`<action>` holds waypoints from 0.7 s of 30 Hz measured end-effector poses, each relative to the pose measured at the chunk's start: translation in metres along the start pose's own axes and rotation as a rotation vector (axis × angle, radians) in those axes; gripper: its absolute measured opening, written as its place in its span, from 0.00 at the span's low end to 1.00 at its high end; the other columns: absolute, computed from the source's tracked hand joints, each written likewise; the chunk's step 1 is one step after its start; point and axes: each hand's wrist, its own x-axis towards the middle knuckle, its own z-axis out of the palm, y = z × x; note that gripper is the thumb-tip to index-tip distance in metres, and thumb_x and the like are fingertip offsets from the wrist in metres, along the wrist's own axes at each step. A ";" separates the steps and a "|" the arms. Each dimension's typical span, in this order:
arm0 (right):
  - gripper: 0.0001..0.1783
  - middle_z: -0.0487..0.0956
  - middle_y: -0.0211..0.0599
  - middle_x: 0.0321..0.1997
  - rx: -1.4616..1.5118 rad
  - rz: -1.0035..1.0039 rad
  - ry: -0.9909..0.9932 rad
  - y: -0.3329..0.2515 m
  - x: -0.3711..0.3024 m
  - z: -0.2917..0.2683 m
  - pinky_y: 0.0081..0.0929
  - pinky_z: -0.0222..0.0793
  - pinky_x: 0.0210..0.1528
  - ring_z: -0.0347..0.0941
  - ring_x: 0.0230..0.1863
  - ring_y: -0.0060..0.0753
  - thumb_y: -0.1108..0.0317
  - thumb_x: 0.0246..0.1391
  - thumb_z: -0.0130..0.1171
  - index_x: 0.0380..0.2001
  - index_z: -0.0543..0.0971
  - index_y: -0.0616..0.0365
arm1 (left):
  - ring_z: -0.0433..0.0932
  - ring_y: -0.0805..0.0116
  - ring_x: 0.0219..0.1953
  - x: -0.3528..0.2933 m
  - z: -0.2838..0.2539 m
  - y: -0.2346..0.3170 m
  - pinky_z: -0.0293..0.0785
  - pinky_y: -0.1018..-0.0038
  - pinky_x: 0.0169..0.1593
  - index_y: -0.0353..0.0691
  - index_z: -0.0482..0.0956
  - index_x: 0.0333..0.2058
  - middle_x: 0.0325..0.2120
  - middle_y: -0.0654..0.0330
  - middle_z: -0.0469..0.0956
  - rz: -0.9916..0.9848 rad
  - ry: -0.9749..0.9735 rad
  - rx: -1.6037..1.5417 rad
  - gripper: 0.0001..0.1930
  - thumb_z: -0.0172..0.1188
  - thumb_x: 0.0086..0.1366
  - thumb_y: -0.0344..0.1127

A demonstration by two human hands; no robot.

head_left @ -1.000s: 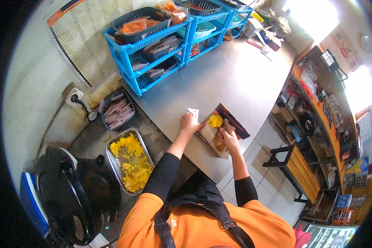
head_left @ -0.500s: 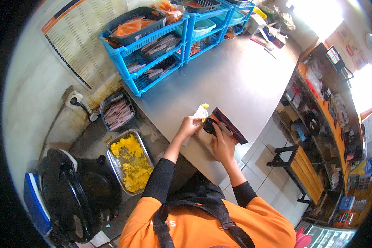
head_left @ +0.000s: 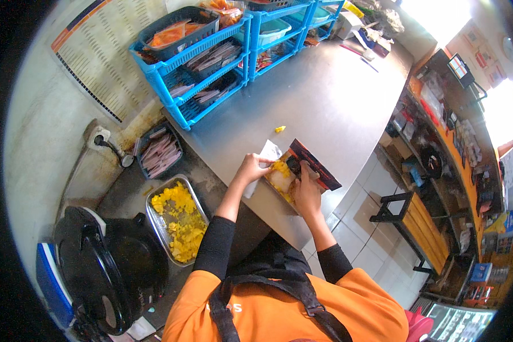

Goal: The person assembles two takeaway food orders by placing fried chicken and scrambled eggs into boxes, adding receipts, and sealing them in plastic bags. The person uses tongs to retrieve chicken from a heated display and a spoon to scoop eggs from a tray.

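Note:
At the table's near corner lies an opened cardboard food box (head_left: 280, 181), with white rice and yellow scrambled egg inside. Its dark, orange-edged lid (head_left: 319, 165) stands raised on the right. My left hand (head_left: 254, 170) pinches the box's left edge, next to a white flap (head_left: 271, 150). The fingers of my right hand (head_left: 308, 194) are closed at the lid side, around a small black item (head_left: 294, 165) that I cannot make out fully. A stray piece of egg (head_left: 280, 129) lies on the metal table beyond the box.
Left of my arm, a foil tray (head_left: 152, 219) holds scrambled egg, with a basket of packets (head_left: 161, 154) behind it. A black rice cooker (head_left: 102, 268) stands at the lower left. Blue shelves (head_left: 194, 91) line the table's far left; a wooden bench (head_left: 419, 231) is at right.
The black round item has moved right and turned, uncovering the rice and egg in the box. My left hand has shifted slightly left; the stray egg now lies apart from the white flap.

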 end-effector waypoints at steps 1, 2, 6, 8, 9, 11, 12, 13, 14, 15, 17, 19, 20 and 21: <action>0.33 0.72 0.57 0.50 -0.024 0.011 -0.002 -0.002 -0.001 0.002 0.49 0.69 0.44 0.72 0.44 0.60 0.70 0.53 0.50 0.62 0.55 0.55 | 0.80 0.60 0.31 -0.002 0.000 0.001 0.75 0.70 0.40 0.45 0.83 0.39 0.29 0.47 0.80 0.025 0.006 -0.004 0.16 0.64 0.48 0.35; 0.33 0.72 0.60 0.49 -0.080 0.059 -0.024 -0.005 -0.002 0.003 0.50 0.69 0.44 0.71 0.45 0.61 0.70 0.53 0.50 0.62 0.54 0.56 | 0.80 0.57 0.31 -0.004 0.000 0.002 0.75 0.70 0.40 0.46 0.83 0.38 0.28 0.46 0.79 0.047 0.030 -0.006 0.16 0.65 0.47 0.36; 0.32 0.71 0.66 0.48 0.213 0.234 -0.328 -0.018 -0.007 0.001 0.50 0.64 0.50 0.67 0.50 0.64 0.72 0.53 0.48 0.62 0.54 0.59 | 0.79 0.52 0.31 -0.014 -0.002 0.004 0.75 0.67 0.40 0.48 0.83 0.37 0.26 0.44 0.78 0.112 0.083 -0.045 0.16 0.66 0.46 0.37; 0.31 0.69 0.66 0.51 0.231 0.155 -0.399 -0.021 -0.005 -0.002 0.49 0.60 0.55 0.64 0.54 0.64 0.75 0.52 0.48 0.60 0.55 0.61 | 0.80 0.53 0.31 -0.017 -0.006 0.003 0.75 0.68 0.40 0.48 0.83 0.37 0.27 0.44 0.79 0.052 0.047 -0.032 0.15 0.65 0.46 0.37; 0.31 0.70 0.63 0.51 0.028 0.085 -0.320 -0.022 -0.002 -0.004 0.49 0.62 0.54 0.68 0.51 0.63 0.74 0.51 0.48 0.60 0.57 0.59 | 0.80 0.53 0.31 -0.019 -0.009 0.003 0.75 0.68 0.40 0.47 0.83 0.37 0.27 0.44 0.79 0.026 0.031 -0.024 0.15 0.65 0.47 0.37; 0.31 0.71 0.61 0.51 -0.037 0.051 -0.168 -0.022 0.004 -0.005 0.49 0.64 0.51 0.69 0.49 0.62 0.73 0.51 0.48 0.60 0.58 0.57 | 0.81 0.55 0.31 -0.021 -0.015 0.002 0.75 0.69 0.41 0.46 0.83 0.36 0.28 0.44 0.79 -0.015 0.004 -0.014 0.14 0.65 0.47 0.38; 0.32 0.71 0.60 0.51 -0.091 0.052 -0.070 -0.022 0.006 -0.005 0.48 0.66 0.50 0.70 0.48 0.61 0.73 0.50 0.48 0.60 0.58 0.56 | 0.81 0.56 0.31 -0.023 -0.017 0.002 0.75 0.69 0.41 0.45 0.83 0.36 0.28 0.45 0.79 -0.062 -0.004 0.004 0.14 0.65 0.48 0.38; 0.32 0.74 0.53 0.48 -0.160 0.037 -0.118 -0.022 0.009 -0.004 0.47 0.69 0.45 0.73 0.46 0.56 0.71 0.49 0.49 0.61 0.59 0.49 | 0.81 0.56 0.32 -0.023 -0.018 0.003 0.75 0.69 0.41 0.45 0.83 0.36 0.28 0.45 0.79 -0.075 -0.001 -0.024 0.14 0.65 0.48 0.38; 0.32 0.74 0.51 0.46 -0.241 0.013 -0.241 -0.022 0.010 -0.004 0.46 0.70 0.44 0.73 0.44 0.55 0.71 0.50 0.48 0.61 0.59 0.48 | 0.81 0.57 0.32 -0.024 -0.018 0.003 0.75 0.70 0.41 0.45 0.83 0.36 0.29 0.45 0.79 -0.110 0.000 -0.038 0.14 0.65 0.48 0.38; 0.32 0.74 0.50 0.45 -0.298 -0.033 -0.296 -0.023 0.011 -0.003 0.45 0.71 0.43 0.74 0.43 0.54 0.70 0.50 0.48 0.61 0.60 0.46 | 0.82 0.58 0.32 -0.024 -0.018 0.003 0.75 0.70 0.42 0.44 0.84 0.35 0.29 0.45 0.79 -0.121 -0.009 -0.068 0.14 0.65 0.48 0.39; 0.33 0.74 0.46 0.40 -0.442 -0.226 -0.211 -0.024 0.008 -0.004 0.43 0.72 0.40 0.75 0.39 0.51 0.70 0.50 0.50 0.61 0.60 0.41 | 0.81 0.63 0.33 -0.024 -0.015 0.002 0.74 0.71 0.42 0.44 0.83 0.36 0.30 0.48 0.81 -0.128 0.022 -0.105 0.14 0.65 0.48 0.37; 0.34 0.73 0.48 0.42 -0.278 -0.125 -0.225 -0.025 0.004 -0.008 0.44 0.72 0.39 0.75 0.39 0.52 0.71 0.49 0.50 0.61 0.60 0.42 | 0.81 0.66 0.35 -0.023 -0.012 -0.001 0.74 0.71 0.43 0.42 0.82 0.39 0.32 0.49 0.81 -0.148 0.009 -0.123 0.16 0.65 0.48 0.35; 0.34 0.73 0.48 0.43 -0.235 -0.053 -0.236 -0.025 0.003 -0.010 0.45 0.72 0.38 0.75 0.39 0.52 0.72 0.49 0.51 0.61 0.60 0.43 | 0.80 0.67 0.37 -0.024 -0.012 -0.002 0.74 0.71 0.43 0.41 0.81 0.41 0.34 0.48 0.81 -0.169 -0.016 -0.109 0.18 0.64 0.48 0.34; 0.34 0.75 0.51 0.39 -0.174 -0.111 -0.126 -0.026 0.001 -0.013 0.47 0.71 0.36 0.75 0.35 0.55 0.73 0.50 0.50 0.61 0.59 0.45 | 0.80 0.67 0.39 -0.027 -0.015 -0.004 0.74 0.71 0.44 0.40 0.80 0.43 0.36 0.48 0.80 -0.188 -0.038 -0.091 0.19 0.64 0.48 0.34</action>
